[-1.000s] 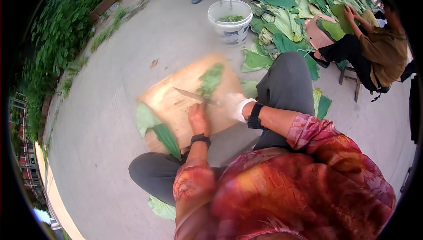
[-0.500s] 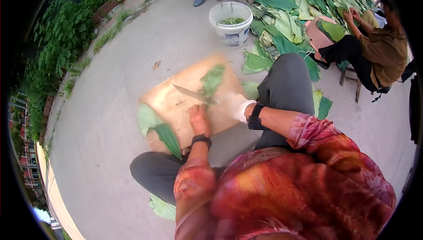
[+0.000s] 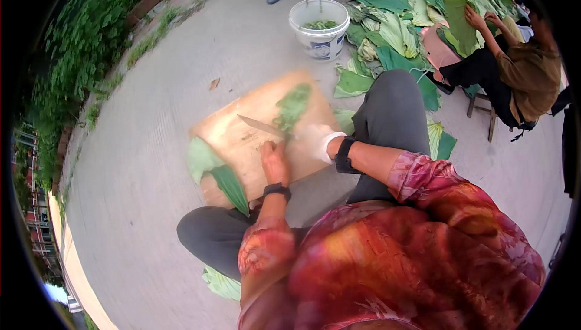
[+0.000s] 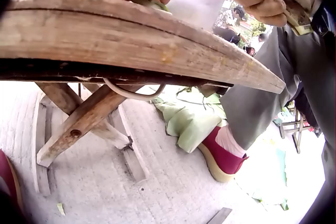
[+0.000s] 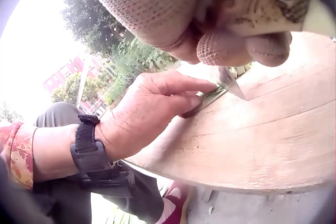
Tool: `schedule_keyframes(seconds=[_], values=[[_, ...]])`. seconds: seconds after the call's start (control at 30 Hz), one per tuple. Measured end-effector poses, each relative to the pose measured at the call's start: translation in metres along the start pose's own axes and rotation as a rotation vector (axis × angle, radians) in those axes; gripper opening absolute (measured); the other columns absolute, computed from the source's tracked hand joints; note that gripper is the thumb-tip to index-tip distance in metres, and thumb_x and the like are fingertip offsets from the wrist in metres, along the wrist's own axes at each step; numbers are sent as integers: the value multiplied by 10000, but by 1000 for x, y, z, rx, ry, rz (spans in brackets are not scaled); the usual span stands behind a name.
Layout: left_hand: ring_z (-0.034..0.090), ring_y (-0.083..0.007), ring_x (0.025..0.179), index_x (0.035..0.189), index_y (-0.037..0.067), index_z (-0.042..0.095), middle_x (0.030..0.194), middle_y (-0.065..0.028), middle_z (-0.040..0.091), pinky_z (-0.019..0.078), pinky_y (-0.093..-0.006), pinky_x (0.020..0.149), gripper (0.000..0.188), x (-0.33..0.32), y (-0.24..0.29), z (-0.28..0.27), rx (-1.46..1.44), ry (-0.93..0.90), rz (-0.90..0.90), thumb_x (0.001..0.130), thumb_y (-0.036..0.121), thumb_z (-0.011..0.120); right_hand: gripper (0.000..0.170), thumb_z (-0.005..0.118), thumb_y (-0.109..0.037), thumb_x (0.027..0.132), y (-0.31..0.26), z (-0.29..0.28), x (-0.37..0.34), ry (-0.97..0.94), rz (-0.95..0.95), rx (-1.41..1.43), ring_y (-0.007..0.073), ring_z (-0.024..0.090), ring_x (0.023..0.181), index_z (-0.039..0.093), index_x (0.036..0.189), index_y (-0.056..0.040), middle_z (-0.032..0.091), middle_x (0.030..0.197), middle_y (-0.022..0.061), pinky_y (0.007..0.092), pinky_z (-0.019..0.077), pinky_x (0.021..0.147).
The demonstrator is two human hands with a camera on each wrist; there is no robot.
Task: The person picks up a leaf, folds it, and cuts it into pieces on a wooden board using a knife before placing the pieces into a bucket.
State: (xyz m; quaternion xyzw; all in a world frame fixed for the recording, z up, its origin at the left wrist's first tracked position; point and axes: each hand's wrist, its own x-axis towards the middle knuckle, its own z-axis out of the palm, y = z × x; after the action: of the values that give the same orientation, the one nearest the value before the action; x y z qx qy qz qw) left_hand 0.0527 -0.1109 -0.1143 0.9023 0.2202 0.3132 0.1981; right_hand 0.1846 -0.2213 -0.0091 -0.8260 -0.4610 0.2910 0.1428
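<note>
My bare left hand [image 3: 274,163] pinches a folded strip of green leaf [image 5: 211,98] against the wooden board [image 3: 239,109]. In the right wrist view its fingertips are right beside the blade. My right hand [image 5: 184,19], in a knit glove, grips a knife [image 3: 260,125] by the handle, the blade pointing left across the board in the head view. Just beyond the knife lies a pile of cut leaf pieces [image 3: 295,105]. A large folded leaf [image 3: 227,186] hangs over the board's left edge. Blur hides the gloved fingers in the head view.
A white bucket [image 3: 319,45] with green pieces inside stands beyond the board. Large leaves [image 3: 396,30] spread across the ground at the upper right, where a seated person [image 3: 526,75] handles a leaf. The board rests on crossed wooden legs [image 4: 86,121] between my knees.
Both hands stay at nearly the same place, with the blade still over the leaf strip. At the right, the seated person has lifted a big leaf upright.
</note>
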Motion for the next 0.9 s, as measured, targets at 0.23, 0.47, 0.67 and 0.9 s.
schedule_keyframes(seconds=[0.23,0.47,0.67,0.9], values=[[547,-350,836,932,54,701,840,-141,569,460,-437,766,280,-1,-3,-1,-39,34,18,751,-69,525,328,517,-316,957,16,8,-2,120,-69,40,397,649,962,538,1161,-60,659,1052,210,484,513,825],[546,-336,848,962,22,697,864,-133,577,483,-418,751,314,4,-1,4,27,12,19,725,-102,533,291,515,-278,956,20,20,-8,52,-118,-103,382,664,920,527,1139,-53,668,1007,208,481,523,789],[563,-347,859,931,60,694,866,-140,591,470,-439,763,267,4,-1,0,-8,16,-20,750,-65,544,320,500,-248,954,17,24,-2,23,-148,-131,379,661,957,518,1194,-38,665,1053,220,473,521,813],[555,-339,848,943,67,702,829,-133,571,468,-434,764,283,-4,-2,0,5,-7,-32,746,-65,548,383,507,-294,955,9,14,13,30,-53,33,401,634,1020,543,1231,-30,654,1105,225,467,497,882]])
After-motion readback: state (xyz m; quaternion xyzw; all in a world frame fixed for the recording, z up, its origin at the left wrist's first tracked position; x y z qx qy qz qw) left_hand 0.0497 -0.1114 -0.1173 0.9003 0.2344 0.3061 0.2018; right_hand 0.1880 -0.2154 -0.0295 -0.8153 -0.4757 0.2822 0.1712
